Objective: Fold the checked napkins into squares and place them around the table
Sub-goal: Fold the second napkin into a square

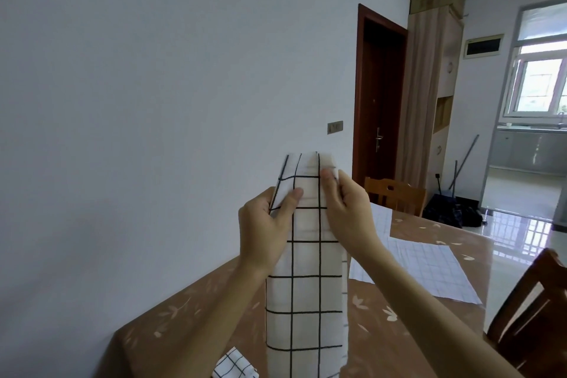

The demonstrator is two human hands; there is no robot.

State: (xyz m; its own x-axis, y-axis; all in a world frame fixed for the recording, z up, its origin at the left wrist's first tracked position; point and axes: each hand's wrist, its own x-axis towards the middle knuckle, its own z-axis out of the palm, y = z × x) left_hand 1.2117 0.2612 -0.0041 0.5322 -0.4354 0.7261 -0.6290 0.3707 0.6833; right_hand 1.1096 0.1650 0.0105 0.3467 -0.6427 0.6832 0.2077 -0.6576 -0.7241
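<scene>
Held napkin: the checked napkin [306, 279] is up in the air over the bench [383, 347]. It is doubled into a long strip that hangs from both hands, and its lower end runs out of frame.
Left grip: the left hand [264, 224] pinches the strip's left edge near the top, thumb across the front and fingers behind.
Right grip: the right hand [348, 209] pinches the right edge a little higher, thumb and fingertips closed on the cloth.
Other napkins: a flat napkin [435, 261] lies spread on the right of the bench, with a second sheet [380, 218] beyond it. A small folded napkin [234, 365] sits at the near edge.
Step in hand: most likely lining up the strip's edges before the cross fold — no square is made yet.
Risk: the layers are held only near the top, so the loose lower part may slide apart or twist and give a skewed square. Letting go with one hand to take a new hold could let the fold fall open. Lowering the strip carelessly could drag it across the folded napkin — and undo it.
</scene>
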